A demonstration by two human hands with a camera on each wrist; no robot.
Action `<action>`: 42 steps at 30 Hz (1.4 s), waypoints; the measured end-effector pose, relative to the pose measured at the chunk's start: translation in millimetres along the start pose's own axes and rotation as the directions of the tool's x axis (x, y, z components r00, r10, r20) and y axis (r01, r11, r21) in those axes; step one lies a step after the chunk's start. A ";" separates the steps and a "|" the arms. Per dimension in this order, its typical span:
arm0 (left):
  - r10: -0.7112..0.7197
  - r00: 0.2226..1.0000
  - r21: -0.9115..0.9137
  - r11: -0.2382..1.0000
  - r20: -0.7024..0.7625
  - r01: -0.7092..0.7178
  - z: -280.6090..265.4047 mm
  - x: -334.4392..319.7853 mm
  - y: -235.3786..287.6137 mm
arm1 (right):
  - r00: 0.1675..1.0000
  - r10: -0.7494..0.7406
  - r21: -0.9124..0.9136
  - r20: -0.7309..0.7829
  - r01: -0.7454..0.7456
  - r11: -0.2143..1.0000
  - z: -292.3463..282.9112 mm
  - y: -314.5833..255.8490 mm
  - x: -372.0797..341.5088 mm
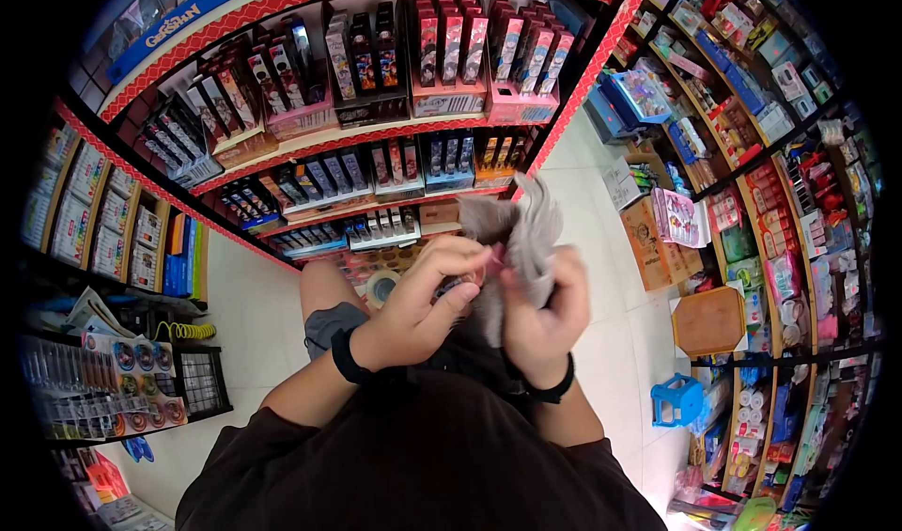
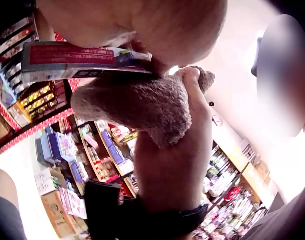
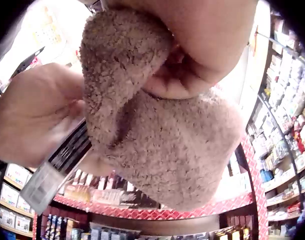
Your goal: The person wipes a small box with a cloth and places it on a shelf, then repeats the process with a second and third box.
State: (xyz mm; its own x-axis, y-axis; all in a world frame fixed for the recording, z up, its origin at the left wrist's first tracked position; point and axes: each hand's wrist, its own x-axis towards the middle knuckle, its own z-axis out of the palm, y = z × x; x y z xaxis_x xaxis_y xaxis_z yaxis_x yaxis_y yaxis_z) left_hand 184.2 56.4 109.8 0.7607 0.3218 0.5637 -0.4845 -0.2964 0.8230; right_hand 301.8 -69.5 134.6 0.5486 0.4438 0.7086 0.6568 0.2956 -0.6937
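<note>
My left hand [image 1: 413, 296] pinches a slim printed box, its fingers and thumb at one end. In the left wrist view the box [image 2: 70, 55] shows a dark red panel of small print, and in the right wrist view its pale label end [image 3: 42, 187] sticks out past the hand. A fluffy grey-brown cloth [image 1: 536, 235] is gripped by my right hand [image 1: 550, 324], bunched in the fingers with its folds hanging out. Both hands are close together in front of the body, and the cloth lies right against the box in the left wrist view.
Ahead stands a red-trimmed rack [image 1: 376, 141] with rows of slim boxes. Shelves of packaged goods [image 1: 770, 202] line the right side, with cartons [image 1: 658, 244] and a blue stool [image 1: 676, 399] before them. A tape roll [image 1: 381, 287] lies beyond the left hand.
</note>
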 end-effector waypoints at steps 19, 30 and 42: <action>-0.334 0.831 -0.670 0.739 -0.445 -0.063 -68.0 38.1 16.4 | 0.791 0.551 0.352 0.265 -0.612 0.709 -1.9 33.8 -22.6; 0.068 0.897 -0.229 0.956 -0.436 -0.184 -18.7 14.2 14.3 | 0.763 0.590 0.624 0.264 -0.601 0.499 6.3 14.5 -19.3; 0.172 0.899 0.104 0.984 -0.404 -0.141 -36.0 66.9 1.8 | 0.731 0.627 0.463 0.269 -0.669 0.582 -8.3 36.7 -4.8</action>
State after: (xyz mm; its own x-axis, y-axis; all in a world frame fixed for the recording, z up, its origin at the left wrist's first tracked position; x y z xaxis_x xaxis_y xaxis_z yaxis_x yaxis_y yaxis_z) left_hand 218.6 109.8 151.5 0.4261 0.6013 0.6759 -0.5393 -0.4311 0.7234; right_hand 327.6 -67.8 106.8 0.6736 0.7375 0.0489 -0.2240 0.2667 -0.9374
